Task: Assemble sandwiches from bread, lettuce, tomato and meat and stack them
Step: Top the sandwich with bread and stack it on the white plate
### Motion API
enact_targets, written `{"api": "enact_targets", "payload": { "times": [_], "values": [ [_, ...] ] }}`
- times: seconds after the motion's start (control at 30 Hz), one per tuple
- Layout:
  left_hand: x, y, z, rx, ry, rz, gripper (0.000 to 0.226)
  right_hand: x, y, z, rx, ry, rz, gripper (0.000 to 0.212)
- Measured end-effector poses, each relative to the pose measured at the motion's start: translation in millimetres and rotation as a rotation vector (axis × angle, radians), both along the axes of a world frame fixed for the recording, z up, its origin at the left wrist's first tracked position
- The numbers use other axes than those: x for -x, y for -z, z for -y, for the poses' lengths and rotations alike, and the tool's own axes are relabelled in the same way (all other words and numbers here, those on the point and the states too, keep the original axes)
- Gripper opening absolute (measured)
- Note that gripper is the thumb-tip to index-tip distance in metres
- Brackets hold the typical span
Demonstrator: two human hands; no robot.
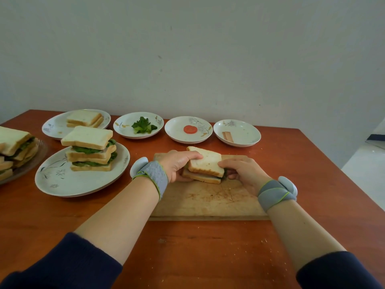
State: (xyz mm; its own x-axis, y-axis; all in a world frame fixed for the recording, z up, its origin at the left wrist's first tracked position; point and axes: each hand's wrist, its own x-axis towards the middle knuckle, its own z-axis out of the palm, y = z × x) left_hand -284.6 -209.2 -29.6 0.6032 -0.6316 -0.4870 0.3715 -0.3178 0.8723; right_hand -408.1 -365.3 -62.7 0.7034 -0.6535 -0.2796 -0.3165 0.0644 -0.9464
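Observation:
A finished sandwich (206, 166) is held just above the wooden cutting board (208, 201), with lettuce showing at its right edge. My left hand (179, 165) grips its left side and my right hand (241, 171) grips its right side. To the left, a stack of sandwiches (89, 149) stands on a large white plate (68, 182). Along the back stand a plate of bread slices (84, 118), a dish of lettuce (143, 126), a dish with one tomato slice (190, 129) and a dish with meat strips (227, 136).
A glass plate (31, 161) at the far left edge carries another pile of sandwiches (14, 149). The wall runs right behind the dishes. The table's right edge slants down at the right, with a pale floor beyond it. Crumbs lie on the table in front.

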Motion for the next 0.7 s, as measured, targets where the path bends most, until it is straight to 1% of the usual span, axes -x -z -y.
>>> {"api": "enact_targets", "payload": {
  "times": [0.13, 0.27, 0.33, 0.43, 0.47, 0.53, 0.6, 0.7],
  "values": [
    [1, 0, 0, 0.036, -0.004, 0.006, 0.055, 1, -1, 1, -0.016, 0.007, -0.011, 0.032],
    [0, -4, 0, 0.068, -0.001, 0.075, 0.051, 1, -8, -5, -0.088, 0.016, 0.0, 0.039],
    [-4, -9, -1, 0.083, 0.001, 0.114, 0.052, -1, -13, -11, -0.185, 0.026, 0.076, 0.033],
    [-11, -23, -12, 0.107, 0.0, 0.146, 0.042, -8, -21, -28, -0.346, 0.043, 0.199, 0.026],
    [-14, -29, -18, 0.108, -0.008, 0.158, 0.038, -12, -24, -34, -0.39, 0.041, 0.223, 0.027],
    [-21, -39, -32, 0.11, -0.027, 0.176, 0.031, -21, -29, -50, -0.459, 0.007, 0.247, 0.037],
    [-30, -47, -50, 0.121, -0.055, 0.192, 0.026, -33, -32, -68, -0.535, -0.066, 0.263, 0.042],
    [-38, -54, -74, 0.133, -0.081, 0.188, 0.028, -47, -35, -88, -0.638, -0.164, 0.302, 0.043]
  ]
}}
